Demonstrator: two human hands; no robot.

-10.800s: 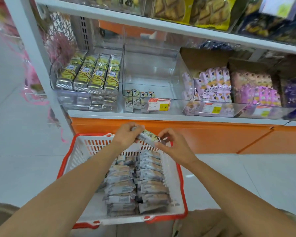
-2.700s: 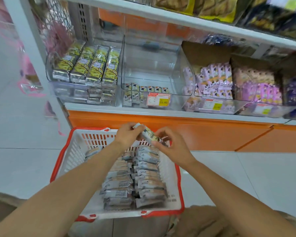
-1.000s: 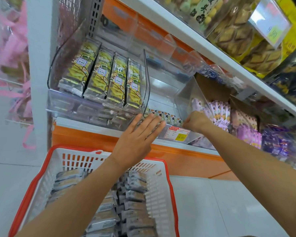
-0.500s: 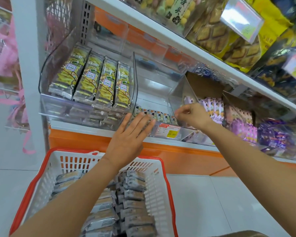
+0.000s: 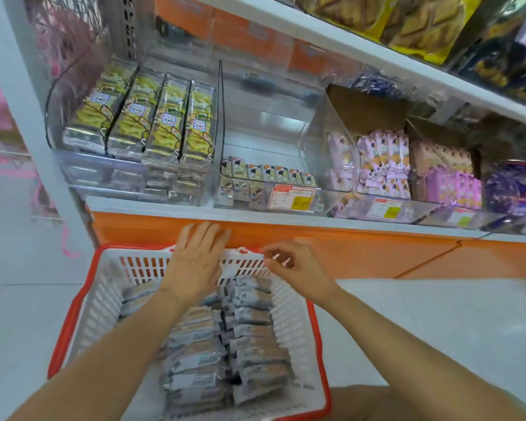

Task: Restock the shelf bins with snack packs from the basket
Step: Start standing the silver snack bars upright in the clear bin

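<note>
A white basket [image 5: 104, 302] with a red rim stands on the floor below the shelf, holding several grey-brown snack packs [image 5: 252, 332] in two rows. My left hand [image 5: 195, 262] hovers flat over the basket's far end, fingers straight, holding nothing. My right hand [image 5: 295, 268] is beside it over the far rim, fingers loosely curled and empty. On the shelf, the clear middle bin [image 5: 264, 126] holds one row of small snack packs [image 5: 268, 173] standing along its front.
The clear left bin [image 5: 82, 177] is full of yellow packs [image 5: 164, 123]. To the right are bins of purple and pink packs [image 5: 380, 162]. A white shelf board [image 5: 362, 34] with bagged snacks runs above. An orange base panel [image 5: 346, 250] sits under the shelf; pale floor surrounds the basket.
Both hands have come down from the middle bin to the basket's far rim. My right hand left its pack in the bin's front row; the view tilted back down.
</note>
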